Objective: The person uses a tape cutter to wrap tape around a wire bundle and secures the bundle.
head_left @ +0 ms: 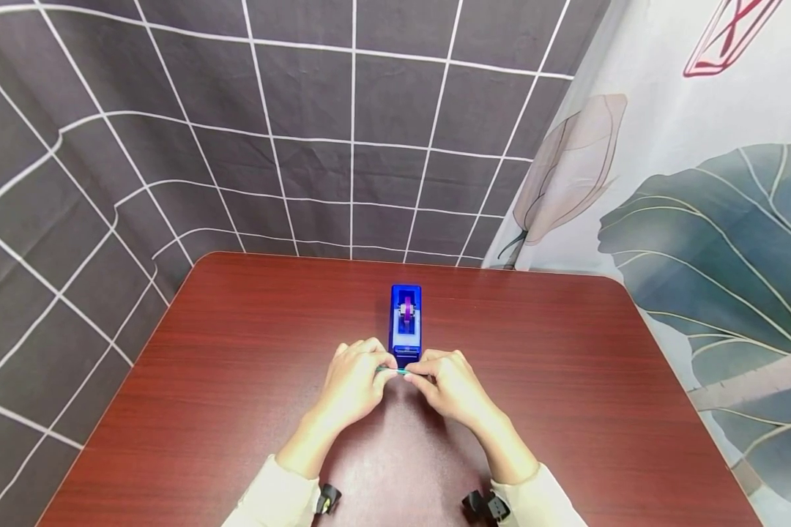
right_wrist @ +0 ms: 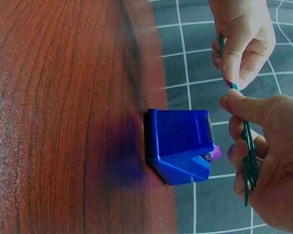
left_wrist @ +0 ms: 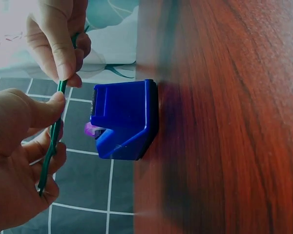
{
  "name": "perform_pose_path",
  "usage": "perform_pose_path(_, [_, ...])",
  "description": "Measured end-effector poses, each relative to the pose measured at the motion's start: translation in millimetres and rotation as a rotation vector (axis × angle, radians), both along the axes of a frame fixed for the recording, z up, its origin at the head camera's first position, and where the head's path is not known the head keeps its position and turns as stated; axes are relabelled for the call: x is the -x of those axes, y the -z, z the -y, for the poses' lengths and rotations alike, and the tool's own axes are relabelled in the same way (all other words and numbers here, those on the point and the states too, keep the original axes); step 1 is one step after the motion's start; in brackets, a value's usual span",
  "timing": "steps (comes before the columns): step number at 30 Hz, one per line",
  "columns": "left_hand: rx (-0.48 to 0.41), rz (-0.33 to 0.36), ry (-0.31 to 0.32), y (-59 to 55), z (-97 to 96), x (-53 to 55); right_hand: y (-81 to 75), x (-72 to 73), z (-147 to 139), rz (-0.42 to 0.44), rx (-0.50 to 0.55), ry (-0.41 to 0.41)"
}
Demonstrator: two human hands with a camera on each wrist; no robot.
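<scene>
Pinched between both hands is a bundle of thin green strands [head_left: 401,372], cord-like, its exact kind unclear. My left hand [head_left: 354,375] holds one end between thumb and fingers, with a bent tail along the palm in the left wrist view. On the other side my right hand [head_left: 453,386] pinches it, fingertips close to the left ones. Several loose strand ends [right_wrist: 250,156] run down inside the right fingers. Just beyond the fingertips stands a blue tape dispenser [head_left: 406,341] with a purple roll [head_left: 406,309]; its toothed cutting edge [right_wrist: 210,127] faces up.
The reddish-brown wooden table [head_left: 237,322] lies under both hands. A dark curtain with white grid lines [head_left: 303,168] hangs behind and to the left. A white curtain with leaf prints [head_left: 692,241] hangs at the right.
</scene>
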State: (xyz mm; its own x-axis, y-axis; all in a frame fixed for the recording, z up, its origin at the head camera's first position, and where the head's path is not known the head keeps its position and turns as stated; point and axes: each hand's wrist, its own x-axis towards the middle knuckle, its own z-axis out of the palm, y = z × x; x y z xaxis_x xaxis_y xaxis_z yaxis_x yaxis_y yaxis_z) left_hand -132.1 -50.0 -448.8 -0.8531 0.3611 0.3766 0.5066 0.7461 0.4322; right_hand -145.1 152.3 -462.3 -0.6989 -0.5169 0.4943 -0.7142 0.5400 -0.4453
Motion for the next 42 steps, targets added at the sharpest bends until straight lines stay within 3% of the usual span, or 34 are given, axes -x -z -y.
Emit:
perform_pose_path(10, [-0.063,0.005,-0.034,8.5,2.7,1.7,2.2,-1.7,-1.3,-0.044,-0.038,0.075])
perform_pose_path(15, [-0.044,0.012,-0.095,10.2,7.1,1.6,2.7,-0.9,-3.1,-0.078,-0.037,0.083])
perform_pose_path(19, [-0.034,0.032,-0.105,10.0,9.3,0.9,5.5,0.8,-4.9,-0.113,-0.051,0.088])
perform_pose_path(26, [-0.038,0.038,-0.104,13.3,12.3,1.5,6.1,1.5,-12.2,-0.059,-0.059,0.129])
perform_pose_path(34, [-0.062,0.079,-0.106,15.8,14.7,2.8,2.8,3.5,-16.9,-0.003,-0.088,0.084])
perform_pose_path(42, [-0.054,0.105,-0.124,21.6,20.6,5.2,8.0,3.9,-20.8,0.015,-0.123,0.131])
